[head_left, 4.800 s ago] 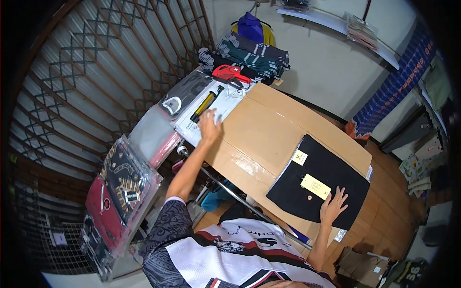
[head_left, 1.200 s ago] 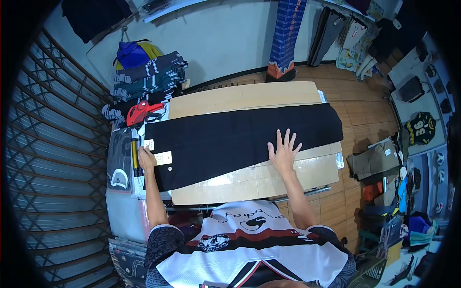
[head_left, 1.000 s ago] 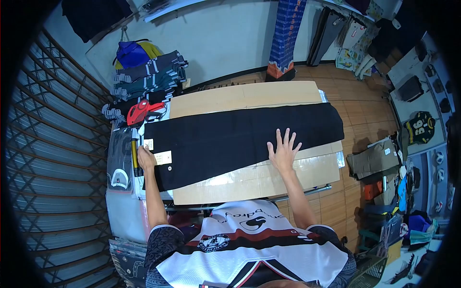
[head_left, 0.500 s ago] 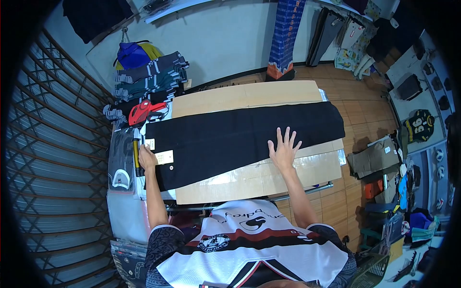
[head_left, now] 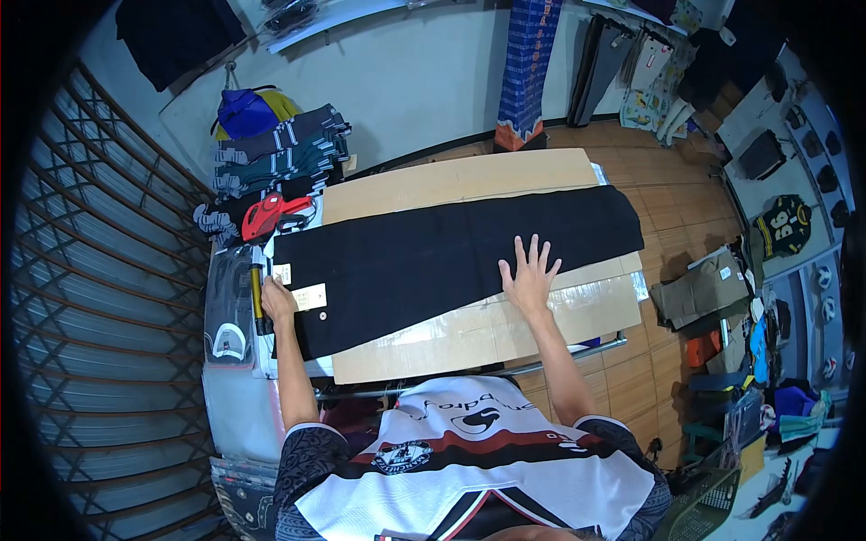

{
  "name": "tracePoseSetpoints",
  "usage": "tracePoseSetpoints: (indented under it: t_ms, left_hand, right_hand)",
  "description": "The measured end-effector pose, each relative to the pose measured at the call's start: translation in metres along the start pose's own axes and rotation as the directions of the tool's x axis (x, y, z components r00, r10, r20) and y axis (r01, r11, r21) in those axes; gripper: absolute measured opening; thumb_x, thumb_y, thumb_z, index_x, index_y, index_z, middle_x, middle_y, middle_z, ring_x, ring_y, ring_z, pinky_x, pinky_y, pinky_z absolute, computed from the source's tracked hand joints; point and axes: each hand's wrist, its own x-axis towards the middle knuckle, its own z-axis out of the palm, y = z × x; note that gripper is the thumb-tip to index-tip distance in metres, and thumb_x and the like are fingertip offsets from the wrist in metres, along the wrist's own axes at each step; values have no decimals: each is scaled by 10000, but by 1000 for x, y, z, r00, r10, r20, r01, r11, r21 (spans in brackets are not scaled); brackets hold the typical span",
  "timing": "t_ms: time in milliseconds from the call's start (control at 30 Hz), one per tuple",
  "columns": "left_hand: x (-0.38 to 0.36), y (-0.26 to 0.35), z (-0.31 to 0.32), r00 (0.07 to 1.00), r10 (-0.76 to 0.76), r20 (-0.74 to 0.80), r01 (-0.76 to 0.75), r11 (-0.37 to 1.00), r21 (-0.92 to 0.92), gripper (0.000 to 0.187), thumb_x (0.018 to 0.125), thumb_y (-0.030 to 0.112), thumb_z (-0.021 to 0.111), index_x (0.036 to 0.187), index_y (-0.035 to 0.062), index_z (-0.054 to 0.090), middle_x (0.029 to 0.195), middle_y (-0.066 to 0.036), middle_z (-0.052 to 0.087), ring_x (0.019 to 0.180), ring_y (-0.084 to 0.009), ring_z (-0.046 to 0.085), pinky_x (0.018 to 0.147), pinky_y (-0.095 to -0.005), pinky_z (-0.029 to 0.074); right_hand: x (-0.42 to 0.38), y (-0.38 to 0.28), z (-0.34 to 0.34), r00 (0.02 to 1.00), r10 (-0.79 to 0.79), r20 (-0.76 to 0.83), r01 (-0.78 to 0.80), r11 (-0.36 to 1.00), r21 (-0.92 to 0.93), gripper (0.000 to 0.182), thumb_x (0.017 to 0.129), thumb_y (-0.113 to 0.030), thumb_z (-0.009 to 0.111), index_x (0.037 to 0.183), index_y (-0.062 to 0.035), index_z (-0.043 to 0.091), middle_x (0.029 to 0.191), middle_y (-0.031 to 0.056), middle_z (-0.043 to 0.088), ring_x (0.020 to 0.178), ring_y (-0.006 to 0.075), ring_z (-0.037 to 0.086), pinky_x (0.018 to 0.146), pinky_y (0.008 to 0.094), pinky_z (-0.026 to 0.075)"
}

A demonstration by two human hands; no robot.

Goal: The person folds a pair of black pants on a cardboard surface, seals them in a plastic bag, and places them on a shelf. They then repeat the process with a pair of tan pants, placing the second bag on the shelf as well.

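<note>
Folded black trousers (head_left: 406, 261) lie lengthwise on cardboard, with the waist end at the left and the legs toward the right. Two pale paper tags and a button show near the waist. My left hand (head_left: 278, 299) has its fingers curled at the waist edge, gripping the cloth beside the larger tag (head_left: 310, 297); its fingertips are partly hidden. With fingers spread, my right hand (head_left: 529, 278) rests flat across the trousers' near edge, partly over the cardboard (head_left: 433, 347).
A red price-label gun (head_left: 268, 219) and a yellow-and-black tube-shaped item (head_left: 257, 293) lie left of the trousers. Folded striped-cuff garments (head_left: 280, 153) are stacked at the back left. A folding metal gate (head_left: 117, 298) stands at the left; folded trousers (head_left: 704, 293) sit at the right.
The whole view has shifted slightly. Both hands keep their places on the trousers, which lie as before.
</note>
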Motion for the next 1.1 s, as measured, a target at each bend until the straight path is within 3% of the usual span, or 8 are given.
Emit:
tracePoseSetpoints:
  t_ms: [167, 233, 333, 433, 500, 700, 900, 1100]
  left_hand:
    - [-13, 5, -5, 993, 72, -98, -75, 997, -24, 378, 992, 119, 647, 1324, -52, 593, 1169, -289, 631, 1066, -474, 635, 926, -539, 507]
    - [-24, 14, -8, 974, 117, -195, -123, 992, -20, 432, 956, 108, 678, 1347, -46, 577, 1175, -278, 614, 1095, -458, 607, 963, -523, 487]
    - [-51, 33, -22, 967, 122, -225, -151, 982, -114, 456, 926, 128, 714, 1333, -34, 586, 1181, -260, 622, 1122, -452, 597, 986, -517, 473]
    - [-74, 39, -22, 963, 60, -261, -133, 953, -273, 425, 921, 167, 733, 1283, -27, 626, 1182, -242, 652, 1144, -434, 609, 1004, -507, 477]
    - [-92, 44, -28, 973, -2, -230, -85, 927, -365, 396, 925, 175, 732, 1259, -18, 646, 1185, -231, 664, 1148, -420, 618, 1013, -496, 483]
    - [-99, 30, -24, 979, -33, -203, -66, 885, -460, 237, 946, 54, 687, 1171, -21, 692, 1188, -193, 671, 1169, -391, 627, 1034, -489, 492]
    - [-93, 21, -21, 976, -84, -199, -20, 881, -472, 181, 959, -24, 623, 1118, -15, 708, 1138, -180, 688, 1099, -375, 662, 992, -470, 516]
    - [-91, 19, -20, 961, -58, -271, -67, 901, -429, 195, 947, -61, 592, 1087, -13, 719, 1090, -178, 704, 1054, -371, 684, 950, -441, 539]
  right_hand:
    - [2, 34, -11, 979, 18, -205, 49, 948, 315, 625, 977, -374, 682, 1502, -74, 524, 1566, 276, 452, 1492, 477, 351, 1207, 639, 252]
    - [2, 63, -24, 936, 109, -334, -29, 972, 235, 608, 970, -322, 700, 1484, -48, 527, 1523, 279, 492, 1455, 465, 404, 1187, 600, 312]
    - [5, 127, -40, 845, 338, -415, -313, 941, 131, 676, 952, -383, 711, 1487, -22, 509, 1522, 286, 488, 1442, 460, 422, 1163, 603, 345]
    - [12, 168, -54, 686, 631, -361, -673, 740, 15, 745, 916, -440, 739, 1478, -8, 511, 1487, 299, 518, 1415, 470, 454, 1135, 586, 385]
    - [21, 243, -25, 763, 529, -372, -551, 833, 54, 762, 903, -442, 752, 1474, 1, 510, 1445, 300, 563, 1363, 464, 516, 1117, 550, 414]
    - [42, 261, -49, 656, 700, -282, -505, 684, 526, 812, 837, -392, 828, 1413, 98, 531, 1409, 287, 606, 1306, 392, 590, 1119, 468, 431]
    - [44, 291, -69, 631, 776, 15, -391, 300, 870, 572, 880, -247, 805, 1261, 133, 612, 1193, 222, 714, 1083, 304, 704, 941, 399, 556]
    - [38, 295, -69, 659, 749, 71, -207, 90, 974, 335, 933, -155, 743, 1139, 98, 668, 1090, 188, 733, 953, 249, 728, 826, 352, 588]
